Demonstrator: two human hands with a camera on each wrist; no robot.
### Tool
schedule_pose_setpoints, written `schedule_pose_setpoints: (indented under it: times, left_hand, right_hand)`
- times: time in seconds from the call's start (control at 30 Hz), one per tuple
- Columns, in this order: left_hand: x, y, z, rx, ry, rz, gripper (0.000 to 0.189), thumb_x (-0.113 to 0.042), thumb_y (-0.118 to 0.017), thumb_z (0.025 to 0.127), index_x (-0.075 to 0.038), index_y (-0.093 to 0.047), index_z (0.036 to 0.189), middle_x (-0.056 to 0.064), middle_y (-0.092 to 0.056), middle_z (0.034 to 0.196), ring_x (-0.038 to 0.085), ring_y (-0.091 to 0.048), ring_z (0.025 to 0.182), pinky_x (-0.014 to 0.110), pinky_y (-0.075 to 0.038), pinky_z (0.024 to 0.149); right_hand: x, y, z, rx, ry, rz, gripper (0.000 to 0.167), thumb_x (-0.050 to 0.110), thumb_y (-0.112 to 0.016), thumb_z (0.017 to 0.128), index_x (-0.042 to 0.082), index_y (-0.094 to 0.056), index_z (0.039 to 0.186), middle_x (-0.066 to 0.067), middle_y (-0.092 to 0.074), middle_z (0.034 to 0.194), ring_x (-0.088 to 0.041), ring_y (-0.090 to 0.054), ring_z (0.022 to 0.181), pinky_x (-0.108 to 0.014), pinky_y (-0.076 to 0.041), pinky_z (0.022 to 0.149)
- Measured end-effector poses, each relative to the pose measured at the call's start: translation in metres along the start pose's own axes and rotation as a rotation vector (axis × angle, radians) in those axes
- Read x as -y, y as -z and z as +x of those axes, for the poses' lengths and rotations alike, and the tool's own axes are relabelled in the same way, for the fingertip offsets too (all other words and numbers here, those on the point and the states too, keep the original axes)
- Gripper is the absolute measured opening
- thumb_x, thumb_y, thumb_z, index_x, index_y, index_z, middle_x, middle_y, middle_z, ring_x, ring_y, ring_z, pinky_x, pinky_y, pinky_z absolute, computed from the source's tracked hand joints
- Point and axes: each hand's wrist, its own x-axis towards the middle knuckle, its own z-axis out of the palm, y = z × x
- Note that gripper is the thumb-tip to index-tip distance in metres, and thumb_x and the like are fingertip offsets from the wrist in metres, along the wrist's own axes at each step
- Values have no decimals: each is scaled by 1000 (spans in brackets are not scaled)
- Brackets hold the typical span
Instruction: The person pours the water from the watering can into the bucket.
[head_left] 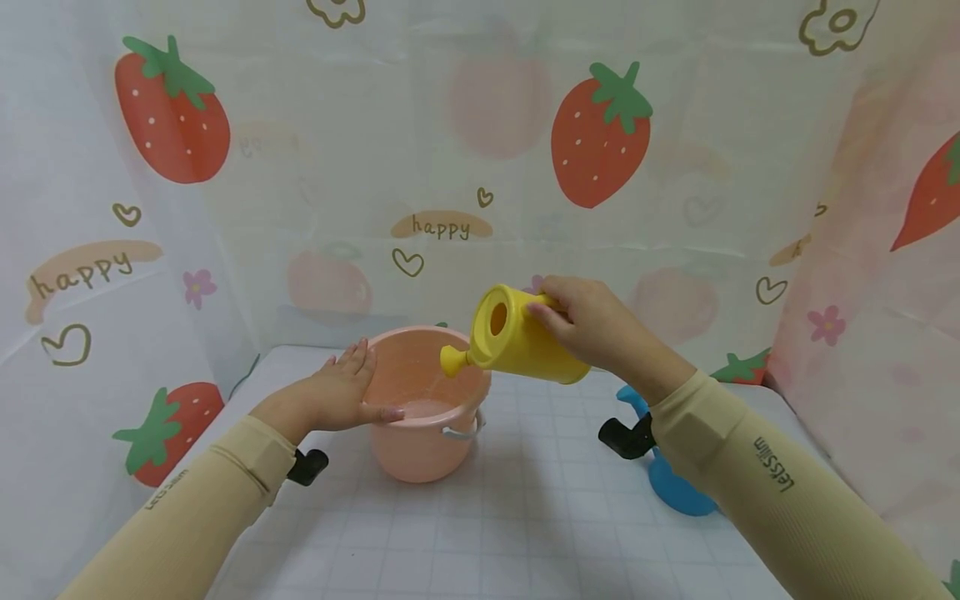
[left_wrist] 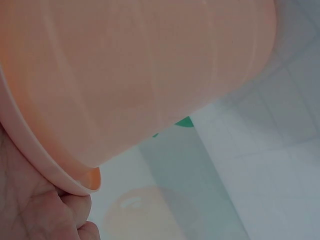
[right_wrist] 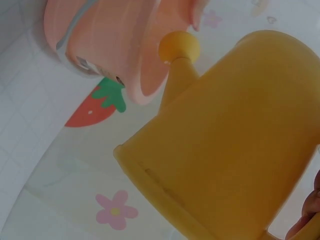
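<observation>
A peach-pink bucket (head_left: 423,454) stands upright on the table. My left hand (head_left: 330,396) rests on the near left of its rim with fingers spread and the thumb along the front edge; the left wrist view shows the palm against that rim (left_wrist: 37,150). With my right hand (head_left: 592,321) I grip a yellow watering can (head_left: 525,342) by its handle. The can is tilted in the air, its spout head (head_left: 453,360) over the bucket's right side. In the right wrist view the spout (right_wrist: 180,75) appears in front of the bucket's opening. No water stream can be made out.
A blue object (head_left: 678,487), partly hidden behind my right forearm, is on the right of the table. White cloth with a faint grid covers the tabletop (head_left: 510,533). Strawberry-printed curtains (head_left: 420,125) hang at the back and sides. The bucket's grey handle (head_left: 465,429) hangs down.
</observation>
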Motion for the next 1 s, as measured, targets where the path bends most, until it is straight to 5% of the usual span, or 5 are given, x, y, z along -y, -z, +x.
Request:
schedule_pose_setpoints:
  times: [1.0]
  left_hand:
    - [0,0,-1,2,4,0,118,-79,-41,73,10,-5,142,28,4,148,41,0,137,56,-5,108]
  right_hand:
    - [5,1,1,7,9,-21,18,28,-56,91,10,-56,88,-4,-55,78,-19,-52,72,-28,-50,64]
